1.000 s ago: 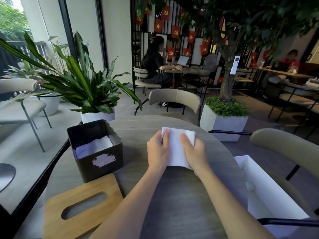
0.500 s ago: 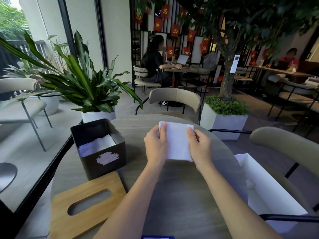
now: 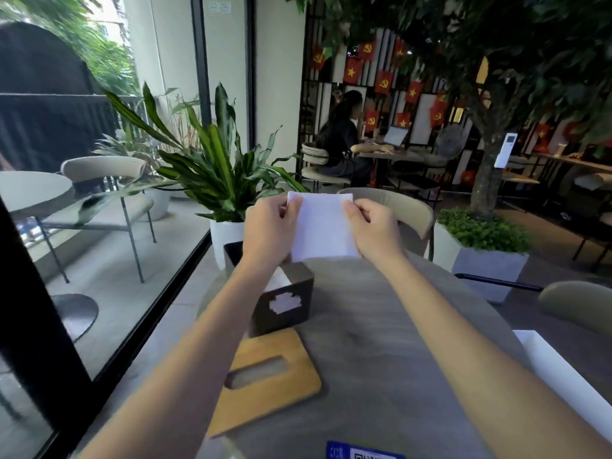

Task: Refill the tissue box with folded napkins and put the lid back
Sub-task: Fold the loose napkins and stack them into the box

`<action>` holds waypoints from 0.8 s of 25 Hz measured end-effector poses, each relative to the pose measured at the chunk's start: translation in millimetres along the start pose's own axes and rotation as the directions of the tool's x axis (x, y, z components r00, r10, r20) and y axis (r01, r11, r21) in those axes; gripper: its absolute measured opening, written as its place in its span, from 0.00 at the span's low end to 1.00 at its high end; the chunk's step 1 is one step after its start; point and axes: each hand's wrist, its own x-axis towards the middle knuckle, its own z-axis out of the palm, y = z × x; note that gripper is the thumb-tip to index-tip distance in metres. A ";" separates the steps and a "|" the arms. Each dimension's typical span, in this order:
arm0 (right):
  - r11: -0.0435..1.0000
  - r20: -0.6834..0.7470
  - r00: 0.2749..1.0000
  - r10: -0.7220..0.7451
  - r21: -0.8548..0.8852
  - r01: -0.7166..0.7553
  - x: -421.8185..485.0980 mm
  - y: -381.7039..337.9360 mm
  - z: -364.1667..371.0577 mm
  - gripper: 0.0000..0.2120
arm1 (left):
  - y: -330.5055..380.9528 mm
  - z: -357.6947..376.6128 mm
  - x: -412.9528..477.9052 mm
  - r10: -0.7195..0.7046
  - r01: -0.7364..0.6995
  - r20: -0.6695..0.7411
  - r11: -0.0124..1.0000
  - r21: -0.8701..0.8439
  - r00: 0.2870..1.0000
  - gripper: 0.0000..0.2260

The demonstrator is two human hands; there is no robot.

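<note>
Tissue box [image 3: 288,314]: dark, lid off, on round table [image 3: 381,342]; white napkins [image 3: 278,280] inside, stack partly hidden behind L forearm. Wooden lid [image 3: 298,376] w/ slot: flat on table just in front of box; touching or not, can't tell. Folded napkin [image 3: 323,226]: up off table, btwn both hands, above box's far side; pinched at L edge by L hand [image 3: 268,230], at R edge near top by R hand [image 3: 374,231]. Count: 1 box, 1 lid, 1 napkin in grip, 2 hands. Open white carton [image 3: 563,376] at R; contents unseen.
</note>
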 end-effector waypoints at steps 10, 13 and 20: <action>0.887 0.342 0.940 0.012 -0.438 0.148 -3.9 -17.5 94.0 0.13 | -85.3 -45.2 10.1 -0.153 0.030 0.186 0.843 0.537 0.971 0.13; 0.802 0.378 0.924 -0.051 -0.536 0.264 -3.3 -20.4 101.1 0.13 | -87.2 -41.2 13.2 -0.149 -0.011 0.209 0.789 0.615 0.967 0.12; 0.659 0.504 0.862 -0.056 -0.630 0.412 1.7 -23.5 109.9 0.12 | -81.1 -29.8 16.7 -0.187 -0.201 0.409 0.647 0.736 0.893 0.05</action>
